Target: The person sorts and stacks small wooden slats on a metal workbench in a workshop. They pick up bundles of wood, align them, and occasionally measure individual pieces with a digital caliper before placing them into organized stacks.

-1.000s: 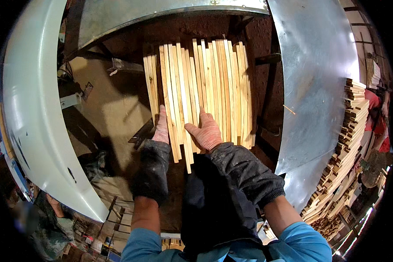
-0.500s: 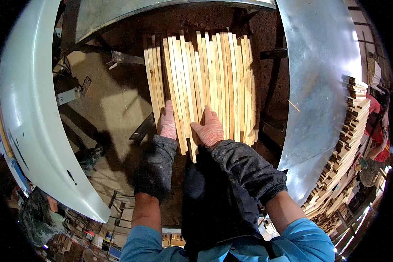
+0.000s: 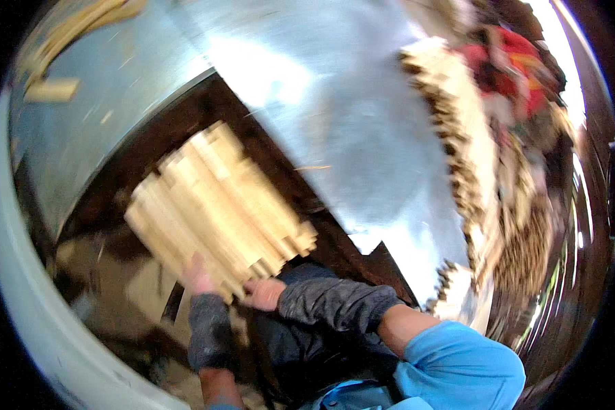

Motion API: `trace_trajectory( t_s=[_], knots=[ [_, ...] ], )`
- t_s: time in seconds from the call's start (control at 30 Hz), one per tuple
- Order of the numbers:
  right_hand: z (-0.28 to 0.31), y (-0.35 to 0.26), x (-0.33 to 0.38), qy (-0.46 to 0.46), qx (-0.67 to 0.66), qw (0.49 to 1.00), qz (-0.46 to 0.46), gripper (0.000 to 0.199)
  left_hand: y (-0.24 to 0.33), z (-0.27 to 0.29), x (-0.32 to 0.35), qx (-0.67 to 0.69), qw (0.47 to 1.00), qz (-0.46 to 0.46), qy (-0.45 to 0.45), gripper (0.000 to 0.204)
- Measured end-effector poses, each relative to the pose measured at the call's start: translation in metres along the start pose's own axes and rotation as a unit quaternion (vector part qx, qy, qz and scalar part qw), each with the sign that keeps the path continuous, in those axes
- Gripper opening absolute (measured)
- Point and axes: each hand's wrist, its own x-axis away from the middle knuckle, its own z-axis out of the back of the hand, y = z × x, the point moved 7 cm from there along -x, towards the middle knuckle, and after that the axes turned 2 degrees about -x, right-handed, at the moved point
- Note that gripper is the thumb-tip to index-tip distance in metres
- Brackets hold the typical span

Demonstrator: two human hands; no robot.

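Observation:
A bundle of pale wooden strips [image 3: 219, 198] lies side by side, slanted across the dark gap between the metal surfaces; their near ends are uneven. At its near left corner, my gloved left hand [image 3: 199, 277] grips the outer strips, its fingers smeared by motion. Close by, my gloved right hand [image 3: 265, 294] closes on the strips' near ends. Dark sleeve covers run over both forearms. The strip ends between my hands are partly hidden.
A shiny metal tabletop [image 3: 348, 137] extends to the right, with a thin sliver [image 3: 313, 167] on it. Stacked strips [image 3: 468, 178] line its far right edge, near a person in red [image 3: 516, 72]. Loose wood pieces [image 3: 53, 90] lie far left. A pale curved panel [image 3: 31, 294] borders the left.
My view has swung to the right, so the strips now appear slanted and farther left. My right hand has shifted from the top of the strips to their near ends.

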Motion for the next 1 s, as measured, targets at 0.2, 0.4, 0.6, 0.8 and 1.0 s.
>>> trace_trajectory(
  t_s=[0.2,0.4,0.6,0.8,1.0],
  knots=[
    [0.005,0.063,0.051,0.119,-0.155,0.981,-0.016,0.067,0.043,0.004,0.026,0.270,0.941,0.123,-0.164,0.065],
    [0.034,0.093,0.112,0.153,-0.228,0.961,-0.029,0.071,0.057,-0.016,0.059,-0.501,0.717,-0.194,-0.445,0.043],
    [0.059,0.136,0.186,0.195,-0.313,0.929,0.003,0.075,-0.083,-0.061,0.059,-0.273,0.809,0.133,-0.503,0.048],
    [0.032,0.242,0.185,0.206,-0.440,0.874,0.033,0.079,0.005,-0.114,0.184,-0.224,0.871,0.177,-0.401,0.051],
    [0.045,0.358,0.277,0.250,-0.468,0.848,0.025,0.076,0.130,-0.229,0.303,-0.423,0.747,-0.222,-0.463,0.053]
  ],
)
